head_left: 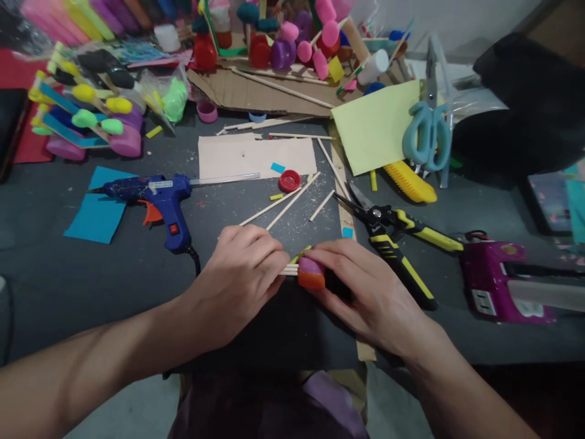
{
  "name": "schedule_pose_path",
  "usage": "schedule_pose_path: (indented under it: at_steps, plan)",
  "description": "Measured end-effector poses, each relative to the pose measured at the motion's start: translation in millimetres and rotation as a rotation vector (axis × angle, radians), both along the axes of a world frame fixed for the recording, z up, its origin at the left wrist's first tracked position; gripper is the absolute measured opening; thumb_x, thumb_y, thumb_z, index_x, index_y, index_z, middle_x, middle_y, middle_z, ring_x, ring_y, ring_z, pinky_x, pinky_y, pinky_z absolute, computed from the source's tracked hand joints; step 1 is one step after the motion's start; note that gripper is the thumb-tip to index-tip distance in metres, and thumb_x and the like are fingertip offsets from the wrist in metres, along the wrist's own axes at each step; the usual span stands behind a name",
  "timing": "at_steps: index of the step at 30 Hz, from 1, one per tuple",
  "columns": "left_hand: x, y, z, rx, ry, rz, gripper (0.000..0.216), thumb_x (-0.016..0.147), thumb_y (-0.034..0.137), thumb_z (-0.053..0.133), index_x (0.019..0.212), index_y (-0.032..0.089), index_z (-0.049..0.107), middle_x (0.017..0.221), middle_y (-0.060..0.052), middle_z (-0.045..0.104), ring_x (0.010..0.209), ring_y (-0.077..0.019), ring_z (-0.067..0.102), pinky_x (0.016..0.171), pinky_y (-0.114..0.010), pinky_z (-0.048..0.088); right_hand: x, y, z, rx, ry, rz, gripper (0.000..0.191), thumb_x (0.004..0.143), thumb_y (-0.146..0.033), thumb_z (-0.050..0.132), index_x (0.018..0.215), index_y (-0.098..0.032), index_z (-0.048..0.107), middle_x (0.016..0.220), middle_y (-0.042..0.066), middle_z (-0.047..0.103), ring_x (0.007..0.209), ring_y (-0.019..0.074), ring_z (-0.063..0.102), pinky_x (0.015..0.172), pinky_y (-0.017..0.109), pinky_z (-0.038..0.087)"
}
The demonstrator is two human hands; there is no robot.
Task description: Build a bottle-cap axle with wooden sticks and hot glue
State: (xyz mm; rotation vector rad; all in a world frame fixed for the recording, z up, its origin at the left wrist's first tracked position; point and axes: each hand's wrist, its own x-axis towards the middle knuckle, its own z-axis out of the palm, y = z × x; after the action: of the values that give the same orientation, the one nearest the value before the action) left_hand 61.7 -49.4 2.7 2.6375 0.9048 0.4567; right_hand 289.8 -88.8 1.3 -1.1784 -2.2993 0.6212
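My left hand (244, 277) is closed around thin wooden sticks (289, 270), whose ends come out to the right. Those ends meet a small piece (311, 274), purple on top and orange below, perhaps clay or plastic. My right hand (361, 283) grips this piece from the right, fingers above and thumb below. A narrow yellow-green strip (300, 254) shows by the fingertips. Just beyond my hands lie loose sticks (292, 201) and a red bottle cap (289, 180). Both palms are hidden.
A blue glue gun (159, 195) lies left on blue paper (95, 213). At right are black-yellow pruning shears (388, 225), a yellow cutter (411, 182), blue-handled scissors (427, 128) and a purple device (489, 280). Colourful crafted models (86, 116) and cardboard (265, 94) stand behind.
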Motion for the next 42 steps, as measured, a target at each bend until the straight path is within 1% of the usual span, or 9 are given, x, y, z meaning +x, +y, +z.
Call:
schedule_pose_path:
  at_steps: [5,10,16,24,29,34,39,42]
  plan:
    - [-1.2,-1.5,-4.1,-0.122,-0.066,0.000,0.012,0.100,0.019,0.051,0.100,0.015,0.063,0.104,-0.006,0.068,0.099,-0.0251,0.055,0.086,-0.042,0.038,0.9,-0.7,0.8,-0.010,0.006,0.003,0.028,0.093,-0.017,0.063,0.121,-0.011,0.058,0.111,0.012,0.065,0.101,0.0213,0.060,0.089,0.035,0.053]
    - [0.5,-2.3,-6.3,-0.181,-0.130,0.014,0.008,0.100,0.018,0.052,0.101,0.015,0.059,0.106,-0.008,0.067,0.102,-0.0242,0.055,0.090,-0.041,0.040,0.5,0.1,-0.7,-0.001,0.011,0.001,0.029,0.094,-0.017,0.063,0.122,-0.012,0.058,0.113,0.013,0.065,0.102,0.0218,0.060,0.089,0.035,0.053]
    - [0.8,-2.5,-6.2,-0.185,-0.139,0.019,0.011,0.102,0.020,0.048,0.098,0.015,0.058,0.106,-0.009,0.068,0.101,-0.0247,0.056,0.090,-0.042,0.042,-0.6,-0.8,0.9,-0.002,0.008,0.001,0.026,0.095,-0.017,0.061,0.121,-0.011,0.058,0.111,0.013,0.065,0.100,0.0213,0.060,0.088,0.035,0.054]
    - [1.5,-3.1,-6.2,-0.197,-0.139,0.023,0.014,0.102,0.020,0.047,0.097,0.015,0.058,0.105,-0.010,0.068,0.101,-0.0255,0.056,0.089,-0.045,0.042,-1.8,-1.9,-0.4,0.008,0.004,-0.014,0.029,0.095,-0.015,0.061,0.123,-0.011,0.057,0.113,0.014,0.065,0.104,0.0216,0.060,0.092,0.036,0.055]
    - [1.2,-3.1,-6.6,-0.202,-0.131,0.025,0.014,0.103,0.021,0.046,0.096,0.017,0.057,0.105,-0.008,0.068,0.100,-0.0240,0.056,0.089,-0.043,0.042,-2.1,-2.0,-0.2,-0.003,0.003,-0.015,0.029,0.095,-0.015,0.060,0.124,-0.014,0.057,0.113,0.013,0.066,0.104,0.0226,0.062,0.091,0.038,0.056]
    - [1.0,-2.9,-6.4,-0.200,-0.140,0.029,0.014,0.103,0.023,0.045,0.096,0.018,0.057,0.104,-0.007,0.068,0.100,-0.0231,0.056,0.089,-0.042,0.043,-1.9,-1.7,0.1,0.011,0.000,-0.019,0.027,0.095,-0.016,0.059,0.122,-0.012,0.058,0.111,0.014,0.066,0.103,0.0229,0.062,0.090,0.038,0.057]
    - [1.3,-2.5,-5.5,-0.207,-0.127,0.027,0.011,0.101,0.018,0.048,0.096,0.017,0.057,0.103,-0.008,0.068,0.100,-0.0233,0.055,0.090,-0.042,0.042,-2.0,-1.8,-1.0,0.015,-0.006,-0.011,0.028,0.095,-0.015,0.060,0.123,-0.010,0.058,0.113,0.015,0.065,0.105,0.0225,0.061,0.092,0.037,0.056]
    - [1.3,-2.5,-5.5,-0.208,-0.123,0.024,0.010,0.101,0.019,0.049,0.096,0.017,0.057,0.103,-0.007,0.067,0.100,-0.0233,0.055,0.091,-0.042,0.042,-2.4,-2.3,-0.8,0.008,0.000,-0.015,0.028,0.095,-0.015,0.060,0.123,-0.011,0.058,0.113,0.014,0.065,0.104,0.0223,0.061,0.092,0.037,0.056]
